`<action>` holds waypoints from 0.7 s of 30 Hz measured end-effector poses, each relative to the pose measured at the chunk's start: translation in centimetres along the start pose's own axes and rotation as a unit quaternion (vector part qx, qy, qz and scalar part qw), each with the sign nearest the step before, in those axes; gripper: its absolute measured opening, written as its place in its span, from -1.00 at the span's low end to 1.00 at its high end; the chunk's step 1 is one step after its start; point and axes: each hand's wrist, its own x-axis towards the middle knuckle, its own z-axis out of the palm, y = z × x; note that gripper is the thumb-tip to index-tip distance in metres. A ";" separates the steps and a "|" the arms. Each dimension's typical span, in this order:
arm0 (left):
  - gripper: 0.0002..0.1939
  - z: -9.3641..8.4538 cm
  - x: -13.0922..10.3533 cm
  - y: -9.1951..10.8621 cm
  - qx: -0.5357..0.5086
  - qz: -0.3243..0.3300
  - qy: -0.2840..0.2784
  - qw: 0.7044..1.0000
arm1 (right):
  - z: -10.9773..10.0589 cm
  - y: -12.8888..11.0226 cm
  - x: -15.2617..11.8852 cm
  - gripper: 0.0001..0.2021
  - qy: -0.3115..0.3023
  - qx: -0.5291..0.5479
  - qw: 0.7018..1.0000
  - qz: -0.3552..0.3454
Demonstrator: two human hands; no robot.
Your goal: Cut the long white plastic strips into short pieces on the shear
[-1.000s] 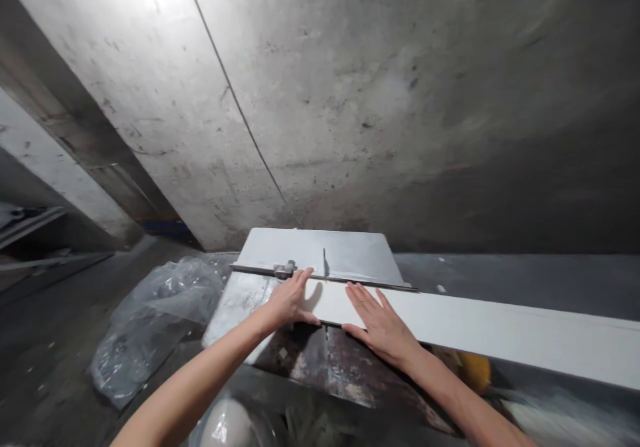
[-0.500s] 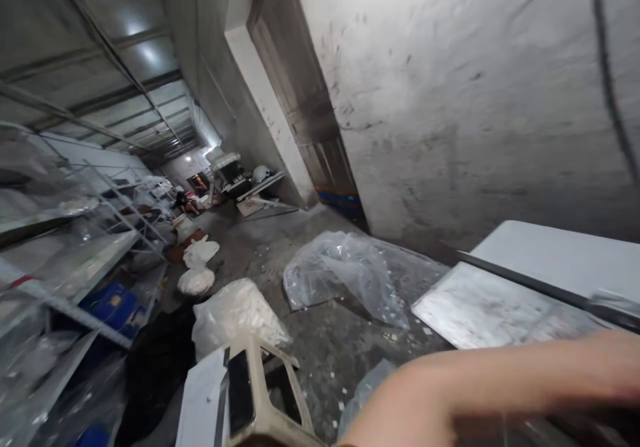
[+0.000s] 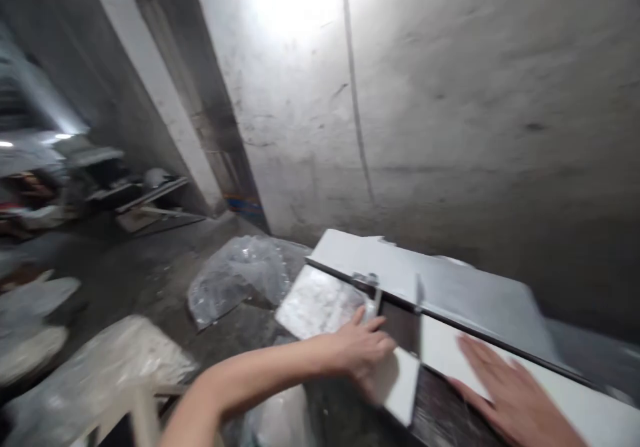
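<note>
My left hand point(image 3: 369, 352) reaches over a long work surface, its fingers spread beside a small metal fitting point(image 3: 367, 280) on a dark rail point(image 3: 400, 298). Under its palm and wrist lies the lower white piece point(image 3: 403, 385). Flat on a longer white strip point(image 3: 443, 340), my right hand point(image 3: 520, 393) has its fingers stretched out. Between the hands are a dark brown section point(image 3: 400, 327) and a dark, shiny area point(image 3: 440, 403). A whitish, scuffed plate point(image 3: 320, 300) forms the left end. Motion blur softens the fingertips.
Behind the work surface stands a stained concrete wall point(image 3: 450, 113). Clear plastic sheeting point(image 3: 240, 273) and a filled plastic bag point(image 3: 115, 373) lie on the floor to the left. A beige frame point(image 3: 143, 417) is at the bottom, and a doorway point(image 3: 215, 120) opens further back.
The view has swung right, so the bags, sheeting and doorway sit further left. Both hands now show on the work surface, where only a bare arm crossed the lower right before.
</note>
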 end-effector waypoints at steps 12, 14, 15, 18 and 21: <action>0.07 4.3 -6.4 -0.4 -0.103 -0.087 0.148 0.980 | -1.4 -7.9 5.1 -0.29 -0.110 0.038 0.993 0.032; 0.04 3.4 -4.2 -2.3 -0.115 -0.117 0.201 0.966 | -2.0 -8.1 4.9 -0.26 -0.099 0.055 0.991 0.064; 0.05 2.8 -2.7 -2.9 -0.120 -0.125 0.214 0.961 | -2.2 -8.1 5.0 -0.25 -0.090 0.061 0.991 0.080; 0.19 0.9 2.1 -3.4 -0.125 -0.152 0.173 0.965 | -2.7 -8.2 5.1 -0.23 -0.067 0.078 0.989 0.101; 0.24 -0.5 5.7 -3.2 -0.122 -0.179 0.092 0.972 | -3.3 -7.3 4.4 -0.22 -0.086 0.100 0.988 0.083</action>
